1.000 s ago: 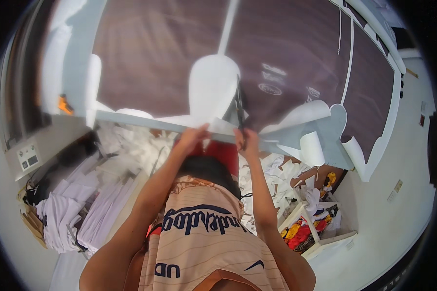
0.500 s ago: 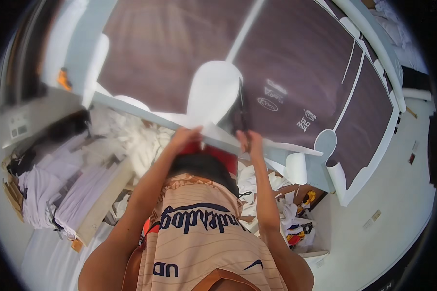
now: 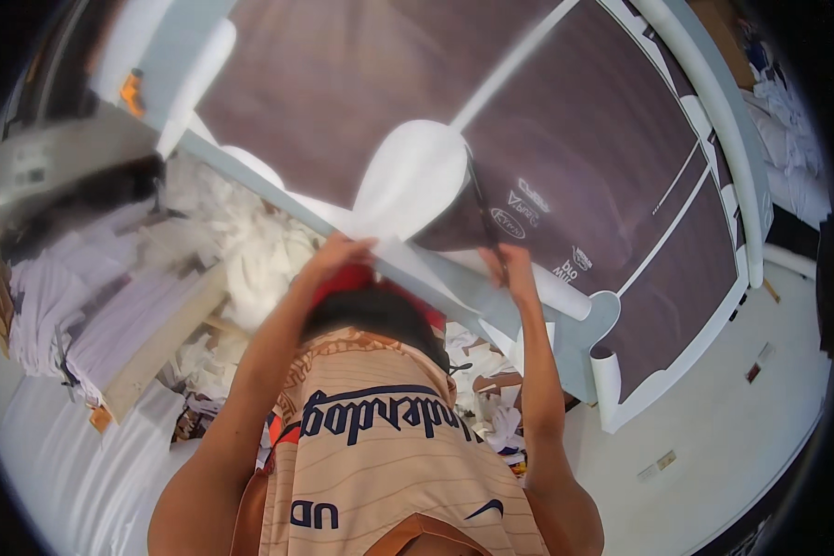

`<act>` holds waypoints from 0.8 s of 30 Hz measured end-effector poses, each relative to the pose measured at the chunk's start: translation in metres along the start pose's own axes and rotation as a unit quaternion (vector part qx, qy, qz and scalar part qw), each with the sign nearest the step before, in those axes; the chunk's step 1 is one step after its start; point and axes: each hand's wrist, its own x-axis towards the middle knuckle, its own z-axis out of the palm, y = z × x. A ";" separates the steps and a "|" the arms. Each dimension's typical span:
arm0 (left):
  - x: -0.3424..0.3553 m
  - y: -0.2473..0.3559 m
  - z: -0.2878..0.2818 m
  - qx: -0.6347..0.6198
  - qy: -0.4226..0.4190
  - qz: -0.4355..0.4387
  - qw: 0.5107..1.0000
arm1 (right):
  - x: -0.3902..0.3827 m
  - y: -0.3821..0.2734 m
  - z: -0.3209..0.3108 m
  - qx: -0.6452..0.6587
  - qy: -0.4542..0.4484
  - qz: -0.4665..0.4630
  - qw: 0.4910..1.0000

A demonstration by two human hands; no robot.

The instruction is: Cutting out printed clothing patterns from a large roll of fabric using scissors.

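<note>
Grips long dark scissors (image 3: pixel 485 208) in the right hand (image 3: pixel 513 265), fingers wrapped around the handle end, at the near edge of a broad dark brown printed sheet (image 3: pixel 574 111). Points the blades away from the body and slightly left, over the sheet, close along the right side of a white rounded shape (image 3: pixel 412 181); too thin and dark there to tell whether parted or closed. Rests the left hand (image 3: pixel 341 257) well apart from the scissors, with fingertips at the sheet's white near border, just below the rounded shape; impossible to tell whether pinching or merely pressing. Works at a pale grey table (image 3: pixel 579 371), under the sheet and its curled white margins, with a long pale roll (image 3: pixel 725 102) along the right side and an orange object (image 3: pixel 132 93) near the left corner. Wears a peach shirt (image 3: pixel 380 463) and dark shorts (image 3: pixel 375 315), close against the table's near edge. Down at left, beneath table height, a loose heap of white scraps (image 3: pixel 259 255) beside blurred folds of white cloth (image 3: pixel 42 278); at right, a pale floor (image 3: pixel 704 398) beyond the table's corner.
</note>
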 end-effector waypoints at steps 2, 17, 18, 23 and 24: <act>0.001 -0.001 -0.001 -0.004 0.007 0.006 1.000 | 0.004 -0.006 -0.011 -0.016 -0.020 0.012 1.000; 0.001 -0.004 0.000 -0.018 0.032 -0.014 0.999 | 0.070 -0.057 -0.075 -0.172 -0.142 0.021 0.975; 0.001 -0.004 0.000 -0.015 0.038 0.005 0.999 | 0.074 -0.060 -0.078 -0.173 -0.154 0.013 0.973; 0.006 -0.006 -0.004 0.009 0.038 -0.021 0.999 | 0.104 -0.082 -0.090 -0.181 -0.211 0.022 0.960; 0.006 -0.006 -0.004 0.001 0.038 -0.017 0.999 | 0.110 -0.087 -0.092 -0.195 -0.216 0.023 0.956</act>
